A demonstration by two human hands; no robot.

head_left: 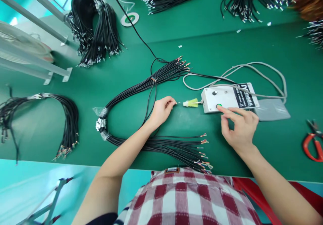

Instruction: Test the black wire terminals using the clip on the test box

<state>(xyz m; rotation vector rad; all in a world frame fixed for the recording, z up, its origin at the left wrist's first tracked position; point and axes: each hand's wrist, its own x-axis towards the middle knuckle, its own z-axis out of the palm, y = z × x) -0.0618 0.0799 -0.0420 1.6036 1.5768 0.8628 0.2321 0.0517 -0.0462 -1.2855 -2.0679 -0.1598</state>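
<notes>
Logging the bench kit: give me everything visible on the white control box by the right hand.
The control box is a small, flat white case, metal by its look, lying on the green table. Its top carries a dark knob, a green button and a black label. A yellow-green nozzle juts from its left end; grey cables loop behind. The right hand has its forefinger on the button.

The white control box [228, 98], right of centre on the green table [252, 50], carries a black label [245, 95] on its right part. The label's large white letters look like "JY", though the view is too blurred to be sure. Smaller white lines below them cannot be read. A small dark tag [172, 170] on the near checked shirt [186, 198] bears unreadable print.
</notes>
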